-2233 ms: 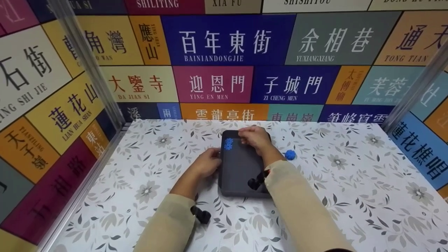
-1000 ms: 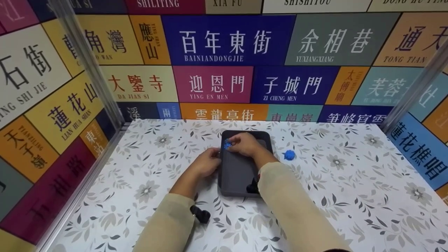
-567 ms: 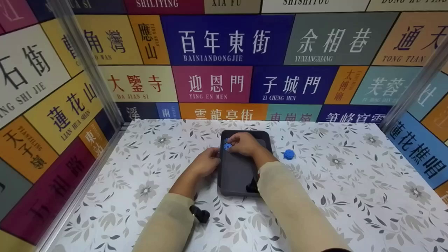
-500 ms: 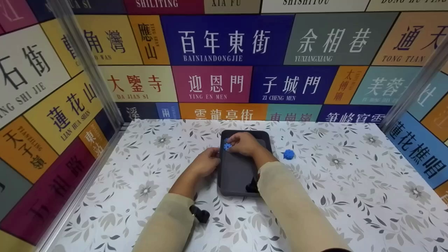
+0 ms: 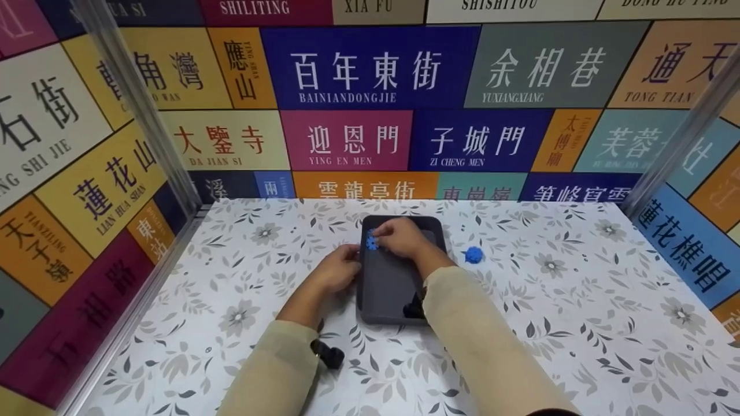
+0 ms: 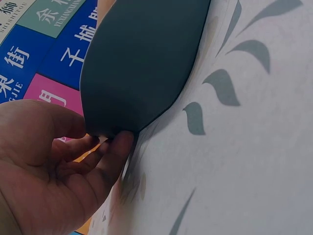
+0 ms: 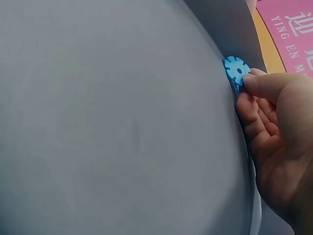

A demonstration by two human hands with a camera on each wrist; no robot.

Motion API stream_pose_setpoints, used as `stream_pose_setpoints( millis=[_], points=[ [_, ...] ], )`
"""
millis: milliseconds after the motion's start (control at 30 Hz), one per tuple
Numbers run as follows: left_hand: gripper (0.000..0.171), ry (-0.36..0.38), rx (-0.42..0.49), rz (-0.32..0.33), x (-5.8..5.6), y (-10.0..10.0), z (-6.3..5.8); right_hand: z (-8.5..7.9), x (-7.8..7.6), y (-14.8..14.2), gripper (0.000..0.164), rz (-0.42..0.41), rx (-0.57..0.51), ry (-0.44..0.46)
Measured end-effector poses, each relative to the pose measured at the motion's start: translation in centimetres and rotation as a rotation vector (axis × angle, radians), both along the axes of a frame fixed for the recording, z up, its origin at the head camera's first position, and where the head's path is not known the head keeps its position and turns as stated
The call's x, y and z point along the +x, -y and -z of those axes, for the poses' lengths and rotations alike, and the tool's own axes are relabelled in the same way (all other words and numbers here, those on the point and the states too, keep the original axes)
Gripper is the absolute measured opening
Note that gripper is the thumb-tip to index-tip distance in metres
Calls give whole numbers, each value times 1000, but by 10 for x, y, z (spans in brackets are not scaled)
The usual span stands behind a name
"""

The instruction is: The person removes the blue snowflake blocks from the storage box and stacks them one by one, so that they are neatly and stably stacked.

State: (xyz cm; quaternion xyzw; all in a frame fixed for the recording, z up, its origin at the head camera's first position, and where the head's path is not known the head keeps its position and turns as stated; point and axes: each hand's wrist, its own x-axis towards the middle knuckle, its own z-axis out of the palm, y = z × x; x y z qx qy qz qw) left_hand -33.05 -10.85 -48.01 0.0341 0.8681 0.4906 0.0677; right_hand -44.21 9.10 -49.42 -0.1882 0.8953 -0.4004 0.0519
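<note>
A dark grey rectangular tray (image 5: 387, 289) lies on the table. My left hand (image 5: 340, 268) grips its left side; in the left wrist view, thumb and fingertips meet at the edge of the tray wall (image 6: 142, 58). Inside, along the far left wall, blue notched plastic discs (image 5: 372, 241) are partly covered by my right hand (image 5: 403, 236). In the right wrist view, the thumb and a finger of the right hand (image 7: 274, 122) pinch one light blue snowflake disc (image 7: 236, 68), which has a hole in its middle and stands against the wall.
Right of the tray, a round cluster of blue discs (image 5: 474, 255) sits on the table. A white cloth with grey leaves and flowers (image 5: 578, 323) covers the tabletop. Sign-printed panels (image 5: 347, 138) rise behind it and at both sides.
My right hand has come from over the tray's far edge down and left to the blue discs. Lately it shifts only slightly there. The left hand stays at the tray's side.
</note>
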Motion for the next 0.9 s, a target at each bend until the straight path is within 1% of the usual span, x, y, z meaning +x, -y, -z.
stream_pose_setpoints(
  millis=[233, 500, 567, 700, 800, 900],
  points=[
    [55, 7, -2, -8, 0, 1, -2, -4, 2, 7, 21, 32, -90, 31],
    [56, 1, 29, -11, 2, -1, -3, -11, 5, 6, 20, 75, -181, -54],
    [56, -5, 19, -14, 3, -1, -3, -14, 6, 4, 19, 85, -177, -66],
    [56, -3, 12, -22, 4, -1, -3, -22, 7, 1, 20, 79, -144, -95],
    [56, -13, 17, -20, 4, -1, -2, -31, 6, -2, 21, 84, -137, -121],
    [57, -26, 13, -19, 3, -1, -2, -44, 9, -6, 20, 120, -154, -125]
  ],
)
